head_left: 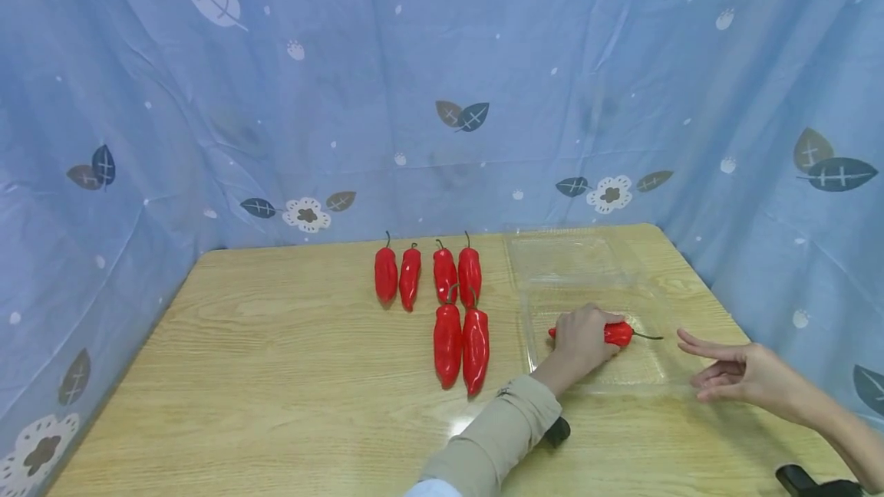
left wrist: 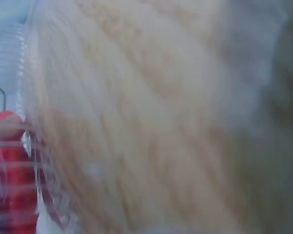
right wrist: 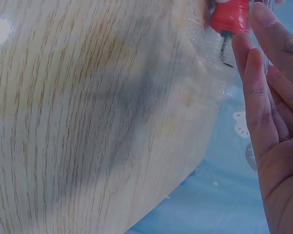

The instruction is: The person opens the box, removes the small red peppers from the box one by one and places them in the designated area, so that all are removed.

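My left hand (head_left: 582, 334) grips a red chili pepper (head_left: 618, 334) inside a clear plastic clamshell box (head_left: 621, 376). The pepper lies sideways, its thin green stem pointing right and its tip showing left of the hand. Behind the box's base, the hinged lid (head_left: 566, 259) lies folded back. My right hand (head_left: 753, 374) hovers by the box's right side, fingers extended and holding nothing. In the right wrist view its fingertips come close to the stem end of the pepper (right wrist: 229, 18). The left wrist view is mostly blurred, with part of the red pepper (left wrist: 14, 187) seen through plastic.
Several more red peppers lie left of the box on the wooden table (head_left: 276, 359): one pair (head_left: 410, 278) at the back, others (head_left: 447, 347) in two rows nearer the box. A blue leaf-patterned curtain (head_left: 414, 83) encloses the back and sides.
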Demonstrator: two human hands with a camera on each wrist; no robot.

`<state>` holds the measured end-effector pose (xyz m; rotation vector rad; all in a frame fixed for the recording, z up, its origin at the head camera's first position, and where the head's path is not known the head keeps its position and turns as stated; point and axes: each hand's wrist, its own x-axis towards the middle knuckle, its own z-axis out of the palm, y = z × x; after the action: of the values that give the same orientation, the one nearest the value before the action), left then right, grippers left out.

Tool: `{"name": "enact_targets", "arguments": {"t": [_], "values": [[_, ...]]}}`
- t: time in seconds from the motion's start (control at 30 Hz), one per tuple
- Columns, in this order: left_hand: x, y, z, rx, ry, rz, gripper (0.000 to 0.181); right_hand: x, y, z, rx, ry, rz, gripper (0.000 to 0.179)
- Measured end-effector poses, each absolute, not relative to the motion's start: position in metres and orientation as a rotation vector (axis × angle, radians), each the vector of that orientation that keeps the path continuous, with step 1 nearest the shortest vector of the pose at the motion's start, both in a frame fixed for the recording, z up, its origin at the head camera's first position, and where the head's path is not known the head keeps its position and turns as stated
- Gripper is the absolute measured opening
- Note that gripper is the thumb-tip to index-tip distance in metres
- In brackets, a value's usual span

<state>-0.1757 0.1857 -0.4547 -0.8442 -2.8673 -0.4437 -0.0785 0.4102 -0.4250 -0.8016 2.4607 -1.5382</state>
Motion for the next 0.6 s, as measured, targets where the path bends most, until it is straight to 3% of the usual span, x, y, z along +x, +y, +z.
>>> {"name": "enact_targets", "arguments": {"t": [0.27, 0.6], "values": [[-0.174, 0.184, -0.447, -0.874, -2.805, -0.793, 0.043, -0.081, 0.408, -0.420, -0.810, 2.528, -1.460, 0.079], [-0.169, 0.182, -0.428, -0.679, -2.760, -1.266, 0.039, -0.083, 0.411, -0.418, -0.801, 2.550, -1.382, 0.085]]}}
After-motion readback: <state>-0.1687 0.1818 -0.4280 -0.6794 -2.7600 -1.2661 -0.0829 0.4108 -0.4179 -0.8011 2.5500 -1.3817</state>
